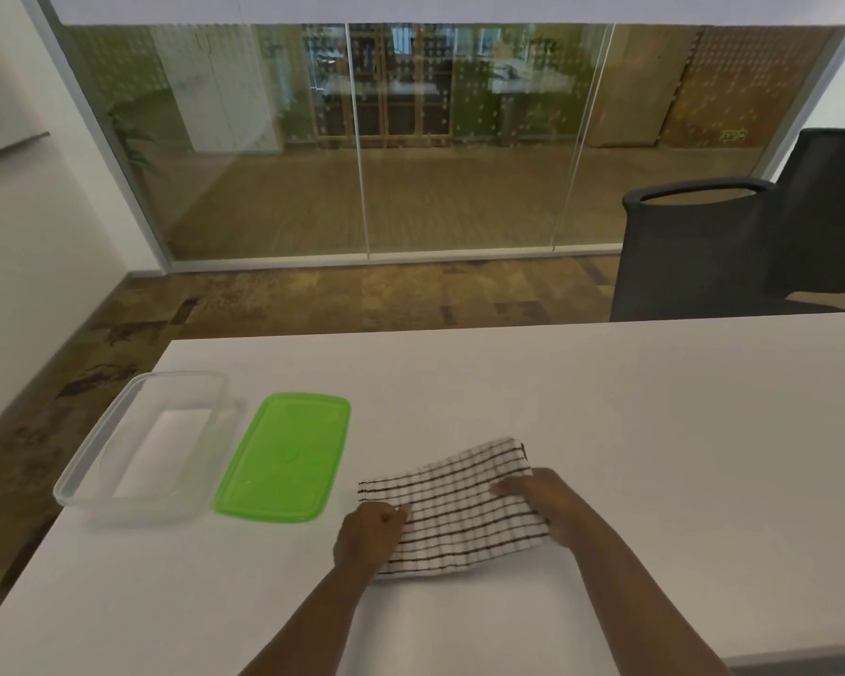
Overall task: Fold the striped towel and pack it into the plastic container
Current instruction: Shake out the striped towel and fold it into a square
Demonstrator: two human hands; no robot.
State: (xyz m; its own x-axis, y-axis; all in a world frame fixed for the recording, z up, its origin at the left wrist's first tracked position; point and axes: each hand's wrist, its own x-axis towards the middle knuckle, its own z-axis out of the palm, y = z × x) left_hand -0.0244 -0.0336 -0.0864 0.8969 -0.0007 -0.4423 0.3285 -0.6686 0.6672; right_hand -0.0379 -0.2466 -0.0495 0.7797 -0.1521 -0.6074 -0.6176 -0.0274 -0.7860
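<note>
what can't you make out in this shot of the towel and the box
Head view only:
- Left hand fingers: curled at the striped towel edge, grip unclear.
- Towel's layer count: hidden under its top fold.
- Towel's right edge: covered by right hand.
- Plastic container far wall: transparent, blurred.

left hand (369, 531): bare | right hand (540, 500): bare | forearms: bare, sleeveless

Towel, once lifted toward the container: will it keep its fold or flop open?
The towel is likely floppy: its layers already bulge under the left hand and right hand. It looks light, so it probably needs support from both sides. The container seems narrow, so another fold may help.
</note>
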